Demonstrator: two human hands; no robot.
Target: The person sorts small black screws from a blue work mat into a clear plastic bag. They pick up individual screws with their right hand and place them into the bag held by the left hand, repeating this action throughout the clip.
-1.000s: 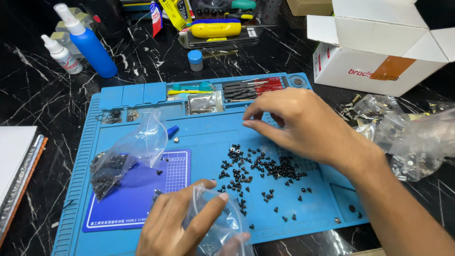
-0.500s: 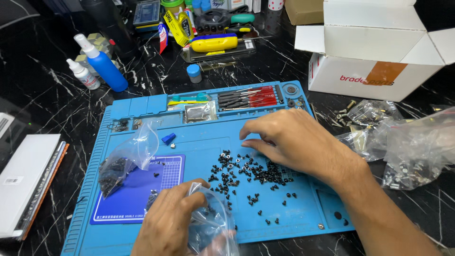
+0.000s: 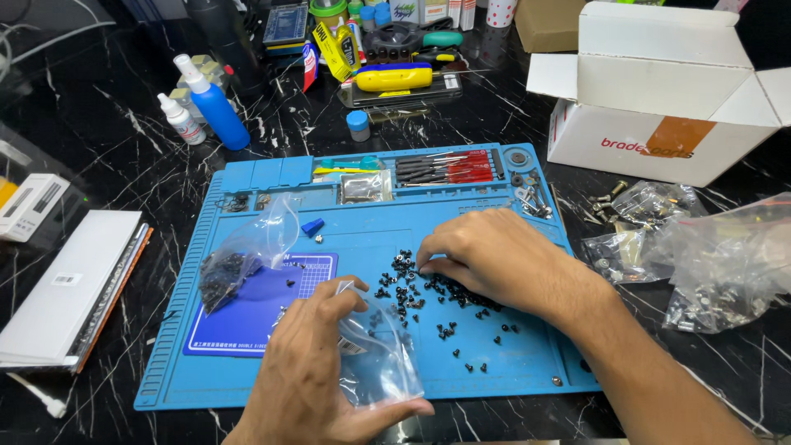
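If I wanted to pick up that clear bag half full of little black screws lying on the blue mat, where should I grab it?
Probably by its empty upper part. The clear bag lies slumped on the blue mat, with the black screws bunched in its lower left corner and loose, crumpled film rising to the upper right. Come from above on that right side and pinch the film together, so the weight hangs below and nothing spills.

One blue work mat (image 3: 494,363) carries two clear plastic bags, one part-filled at nine o'clock (image 3: 247,255) and one at six o'clock (image 3: 375,358), while two blue-and-white bottles (image 3: 212,103) and one white box (image 3: 667,99) stand beyond it.
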